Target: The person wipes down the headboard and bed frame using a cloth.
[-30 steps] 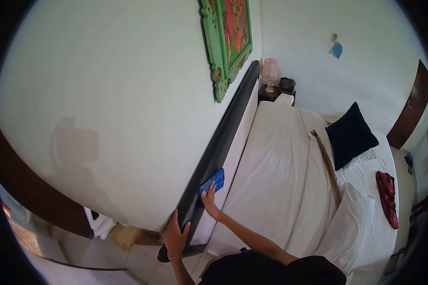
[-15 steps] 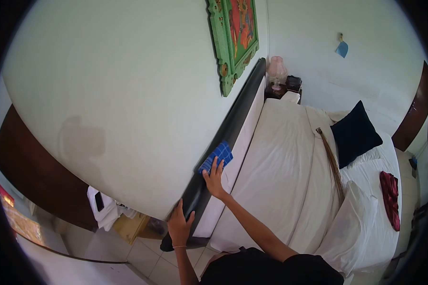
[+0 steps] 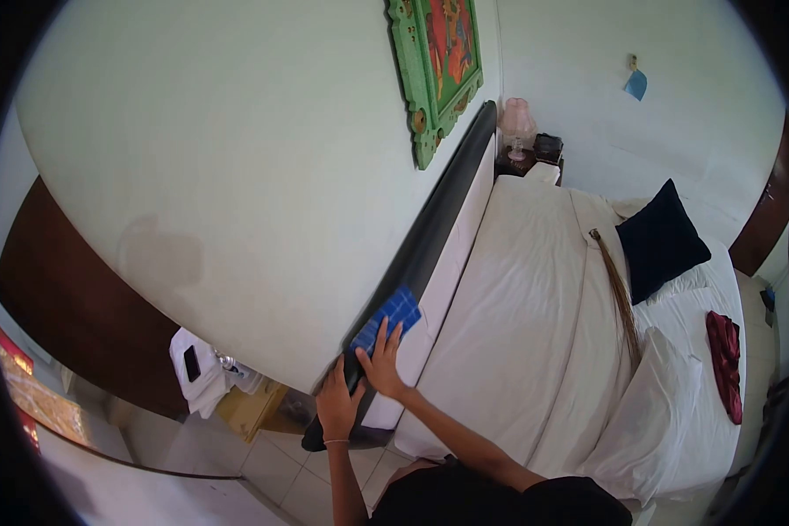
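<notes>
A blue checked cloth (image 3: 396, 314) lies folded on the top of a black padded headboard (image 3: 430, 241). My right hand (image 3: 382, 361) presses on the cloth's near end, its fingers stretched out flat and spread. Close beside it, my left hand (image 3: 336, 407) rests on the near end of the headboard, thumb apart from the fingers. A thin band circles the left wrist. Part of the headboard's end is hidden under both hands.
The bed (image 3: 508, 307) carries a dark cushion (image 3: 664, 243), a stick broom (image 3: 618, 294), a white pillow (image 3: 644, 421) and dark red fabric (image 3: 724, 364). A green-framed picture (image 3: 419, 114) hangs above. A pink lamp (image 3: 517, 118) stands behind; a phone (image 3: 192, 362) lies left.
My right hand has slid the cloth along the headboard toward me and now sits right beside my left hand. The left hand stays at the headboard's near end. The view has shifted slightly.
</notes>
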`<state>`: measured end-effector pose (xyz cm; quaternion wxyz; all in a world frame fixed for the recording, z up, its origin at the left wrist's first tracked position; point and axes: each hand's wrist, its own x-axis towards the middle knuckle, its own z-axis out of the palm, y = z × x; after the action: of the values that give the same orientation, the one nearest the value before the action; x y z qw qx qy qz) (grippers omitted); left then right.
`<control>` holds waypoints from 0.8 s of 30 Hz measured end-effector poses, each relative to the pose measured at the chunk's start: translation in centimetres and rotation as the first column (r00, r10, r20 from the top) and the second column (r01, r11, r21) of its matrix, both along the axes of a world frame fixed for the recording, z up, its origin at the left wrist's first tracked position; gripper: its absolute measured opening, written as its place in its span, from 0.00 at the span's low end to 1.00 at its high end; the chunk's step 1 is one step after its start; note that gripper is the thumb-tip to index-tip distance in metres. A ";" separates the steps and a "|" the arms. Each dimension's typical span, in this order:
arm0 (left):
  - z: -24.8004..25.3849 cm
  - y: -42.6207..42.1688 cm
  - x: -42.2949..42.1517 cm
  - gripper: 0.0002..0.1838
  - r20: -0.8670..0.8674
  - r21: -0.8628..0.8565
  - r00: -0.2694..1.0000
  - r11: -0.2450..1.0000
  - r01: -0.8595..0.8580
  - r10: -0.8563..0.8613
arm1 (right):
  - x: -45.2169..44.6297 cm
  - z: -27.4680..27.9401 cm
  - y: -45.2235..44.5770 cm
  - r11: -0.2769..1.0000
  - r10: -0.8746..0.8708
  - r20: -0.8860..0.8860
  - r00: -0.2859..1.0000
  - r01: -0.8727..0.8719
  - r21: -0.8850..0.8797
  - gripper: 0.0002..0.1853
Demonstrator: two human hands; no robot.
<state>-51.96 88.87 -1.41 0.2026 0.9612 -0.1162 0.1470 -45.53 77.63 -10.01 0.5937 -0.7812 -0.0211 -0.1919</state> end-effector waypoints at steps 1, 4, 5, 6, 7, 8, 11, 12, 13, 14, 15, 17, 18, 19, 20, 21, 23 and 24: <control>-0.2 0.1 0.0 0.34 -0.003 0.002 1.000 1.000 -0.006 0.006 | 1.1 0.6 -0.9 0.996 -0.026 0.015 1.000 0.027 -0.087 0.48; -0.6 0.2 0.2 0.34 0.042 0.067 0.999 0.998 -0.018 0.015 | 4.4 0.7 -3.4 0.985 -0.060 0.037 0.997 0.066 -0.158 0.48; -0.6 0.2 0.2 0.34 0.030 0.054 0.999 0.998 -0.016 0.014 | 5.0 0.3 -3.9 0.986 -0.078 0.041 0.996 0.083 -0.145 0.47; -0.6 0.1 0.1 0.34 0.019 0.040 1.000 0.999 -0.013 0.013 | 5.0 0.0 -4.1 0.986 -0.074 0.041 0.996 0.079 -0.145 0.47; -0.4 0.0 0.1 0.34 0.018 0.040 1.000 0.999 -0.017 0.016 | 5.0 -0.3 -4.3 0.997 -0.067 -0.004 0.998 0.067 -0.023 0.46; -0.3 0.0 0.0 0.34 0.015 0.061 1.000 0.998 -0.023 0.022 | 5.1 -0.6 -4.3 0.993 -0.054 -0.048 0.997 0.059 0.098 0.46; -0.3 0.0 0.0 0.33 0.013 0.089 1.000 0.996 -0.027 0.026 | 2.9 -2.7 -2.4 0.977 -0.020 -0.081 0.997 0.037 0.208 0.45; -0.3 0.0 0.1 0.32 0.016 0.096 1.000 0.995 -0.022 0.021 | 1.8 -3.1 -1.5 0.960 0.001 -0.100 0.995 0.027 0.279 0.45; -0.2 -0.1 0.1 0.32 0.014 0.097 1.000 0.995 -0.023 0.021 | 0.6 -4.2 -0.3 0.960 0.002 -0.102 0.995 0.027 0.280 0.45; 0.0 -0.1 0.0 0.30 0.014 0.092 1.000 0.996 -0.020 0.019 | -0.7 -5.7 1.1 0.866 -0.234 -0.009 0.972 0.204 -0.456 0.46; 0.1 -0.2 0.0 0.28 0.013 0.087 1.000 0.996 -0.016 0.015 | -1.4 -5.8 1.8 0.614 -0.296 0.077 0.952 0.251 -0.748 0.47; 0.2 0.0 0.1 0.26 -0.051 0.006 0.998 0.999 -0.036 0.036 | -3.4 -4.5 2.8 0.811 -0.164 0.026 0.986 0.150 -0.565 0.48; 0.2 0.1 0.2 0.24 -0.112 -0.076 0.992 0.995 -0.063 0.054 | -4.5 -3.4 2.8 0.996 0.090 -0.019 0.996 -0.090 0.029 0.49; 0.2 0.1 0.2 0.24 -0.115 -0.076 0.992 0.995 -0.060 0.051 | -4.7 -2.9 2.5 0.991 0.135 -0.095 0.986 -0.135 -0.003 0.50; 0.2 0.1 0.1 0.23 -0.103 -0.134 0.993 0.988 -0.071 0.057 | -4.3 -2.4 2.1 0.991 0.132 -0.096 0.987 -0.133 -0.003 0.50; 0.2 0.1 0.1 0.23 -0.092 -0.192 0.994 0.978 -0.083 0.066 | -3.8 -2.4 1.7 0.993 0.119 -0.071 0.990 -0.119 0.006 0.50; 0.3 0.1 0.0 0.23 -0.072 -0.226 0.996 0.972 -0.071 0.055 | -2.3 -2.2 0.7 0.991 0.083 -0.028 0.996 -0.079 0.113 0.52; 0.4 0.1 0.0 0.23 -0.052 -0.260 0.998 0.964 -0.057 0.045 | -1.4 -2.5 0.1 0.990 0.086 -0.029 0.996 -0.083 0.114 0.52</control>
<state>-51.97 88.97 -1.02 0.3264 0.9318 -0.0663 0.1444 -46.93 77.73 -12.51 0.6446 -0.7481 -0.0332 -0.1542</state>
